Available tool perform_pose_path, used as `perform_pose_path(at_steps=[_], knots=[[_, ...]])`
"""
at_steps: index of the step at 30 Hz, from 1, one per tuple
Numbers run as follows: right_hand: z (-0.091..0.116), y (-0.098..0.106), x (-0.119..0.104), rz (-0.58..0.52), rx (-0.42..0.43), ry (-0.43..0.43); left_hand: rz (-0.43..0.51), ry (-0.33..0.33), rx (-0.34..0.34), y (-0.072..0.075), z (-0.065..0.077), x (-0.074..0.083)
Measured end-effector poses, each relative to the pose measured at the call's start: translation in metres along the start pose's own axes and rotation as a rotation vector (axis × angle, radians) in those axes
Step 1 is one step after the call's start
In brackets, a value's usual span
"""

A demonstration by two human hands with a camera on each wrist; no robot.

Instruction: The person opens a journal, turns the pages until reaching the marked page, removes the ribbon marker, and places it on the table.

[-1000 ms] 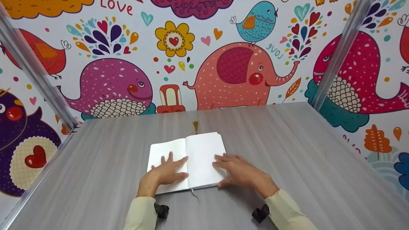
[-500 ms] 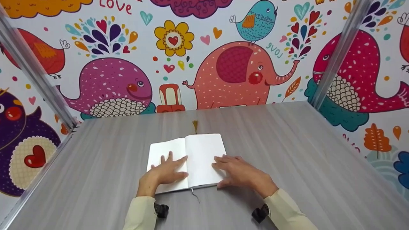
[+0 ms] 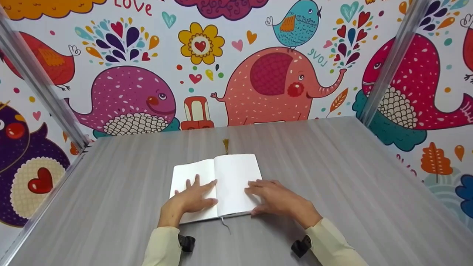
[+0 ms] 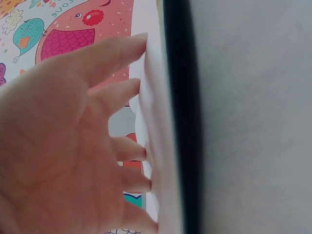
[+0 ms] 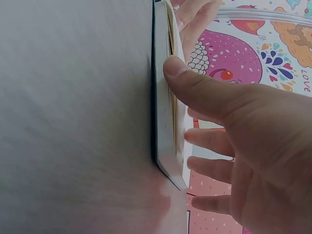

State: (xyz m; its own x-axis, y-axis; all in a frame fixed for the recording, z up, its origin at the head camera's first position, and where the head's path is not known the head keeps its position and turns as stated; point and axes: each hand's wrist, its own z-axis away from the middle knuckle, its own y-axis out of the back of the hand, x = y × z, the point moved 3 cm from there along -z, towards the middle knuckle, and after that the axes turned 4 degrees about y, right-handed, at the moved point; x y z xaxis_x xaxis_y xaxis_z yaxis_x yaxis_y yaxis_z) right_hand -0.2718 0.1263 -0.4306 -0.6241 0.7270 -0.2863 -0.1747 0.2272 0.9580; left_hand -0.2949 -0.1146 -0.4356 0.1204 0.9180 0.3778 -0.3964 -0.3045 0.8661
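Note:
A notebook (image 3: 236, 181) lies spread flat on the grey table, its two visible pages blank and white. My left hand (image 3: 192, 199) rests on the left page with fingers spread apart; in the left wrist view its fingertips touch the paper. On the other side, my right hand (image 3: 275, 197) lies over the right page's outer edge, with fingertips on the paper. The right wrist view shows the right thumb (image 5: 176, 68) against the edge of the page block (image 5: 165, 117) and the other fingers extended over the page. A thin ribbon (image 3: 226, 226) hangs from the spine at the near side.
A gold tassel (image 3: 225, 145) lies on the table (image 3: 314, 159) just beyond the notebook's far edge. Behind stands a wall (image 3: 236, 33) printed with cartoon animals. Metal posts (image 3: 391, 66) rise at the table's far corners. Black bands (image 3: 186, 244) sit at both wrists.
Both hands keep their places on the pages. The right page's far edge lies slightly flatter than a second ago, and the view has shifted a little.

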Motion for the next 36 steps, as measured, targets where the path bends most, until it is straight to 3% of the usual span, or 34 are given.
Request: perform_pose_path(at_steps=[20, 30, 36], knots=[[0.0000, 0.0012, -0.0007, -0.019, -0.044, -0.002, 0.004, -0.003, -0.010, -0.0003, -0.0018, -0.0024], [0.0004, 0.0015, -0.0072, -0.022, -0.090, -0.083, 0.008, -0.014, -0.007, -0.0002, -0.0016, -0.0032], [0.0000, 0.0007, -0.0054, -0.022, -0.100, -0.077, 0.026, -0.011, -0.015, -0.0017, -0.0009, -0.0034]])
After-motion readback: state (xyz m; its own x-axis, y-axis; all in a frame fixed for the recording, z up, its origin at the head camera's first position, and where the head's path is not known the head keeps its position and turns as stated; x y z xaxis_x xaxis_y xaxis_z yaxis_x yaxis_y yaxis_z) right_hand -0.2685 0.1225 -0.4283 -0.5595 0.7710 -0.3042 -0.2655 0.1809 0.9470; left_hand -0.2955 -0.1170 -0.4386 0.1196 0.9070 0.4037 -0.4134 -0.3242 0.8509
